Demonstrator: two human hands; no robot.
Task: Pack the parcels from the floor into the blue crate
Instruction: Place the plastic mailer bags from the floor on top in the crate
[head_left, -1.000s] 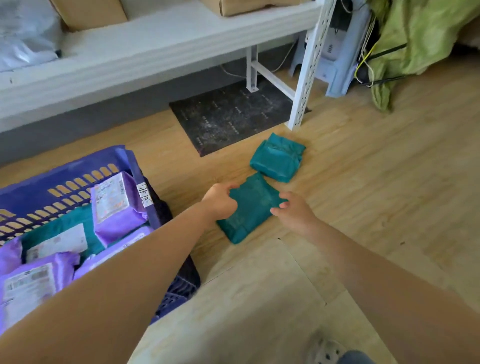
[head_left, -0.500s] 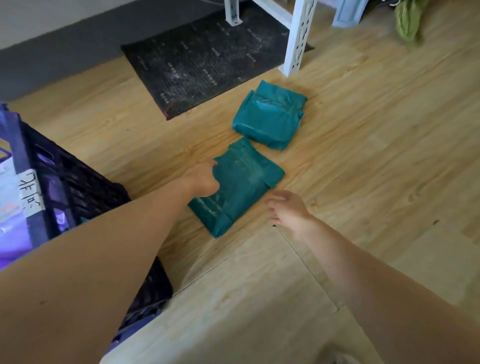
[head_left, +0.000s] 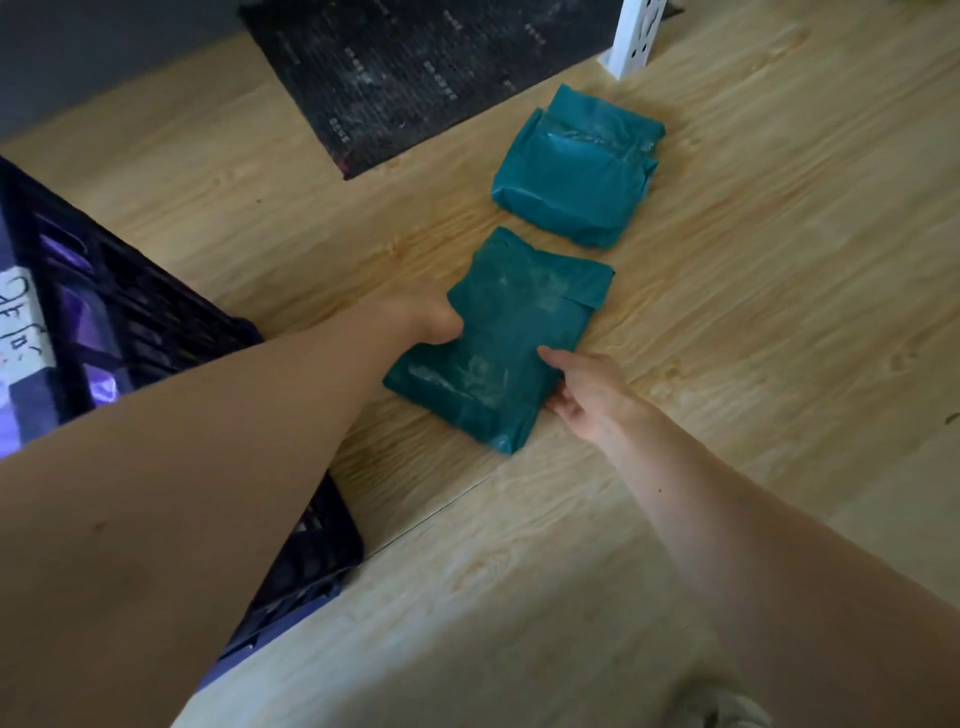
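Hands bracket the near teal parcel (head_left: 501, 343) from both sides, and that parcel is our landmark for all that follows. Our left hand (head_left: 423, 325) presses against its left edge, fingers tucked at or under the rim where we cannot see them, so we cannot tell how far they curl. Our right hand (head_left: 584, 397) lies open at its lower right corner, thumb on the top face, fingers spread along the side and touching the wrap. Neither hand is clamped yet; the parcel lies flat on the wooden floor (head_left: 779, 312).

We judge the two-sided hold suits a soft, flat bag: squeezed between both palms, it should lift without folding or sliding out.

Just beyond the near parcel, apart by a narrow strip of floor, lies the second teal parcel (head_left: 576, 174), plumper and untouched. Beyond that one stands a white shelf leg (head_left: 631, 39), and up and to the left of the near parcel a dark mat (head_left: 415, 73) covers the floor. To the left of the near parcel, past our left forearm, sits the blue crate (head_left: 156, 322), its near wall dark, with a handwritten label (head_left: 21, 317) on its rim. We judge the carry is a short swing leftward, with two parcels left to pack.
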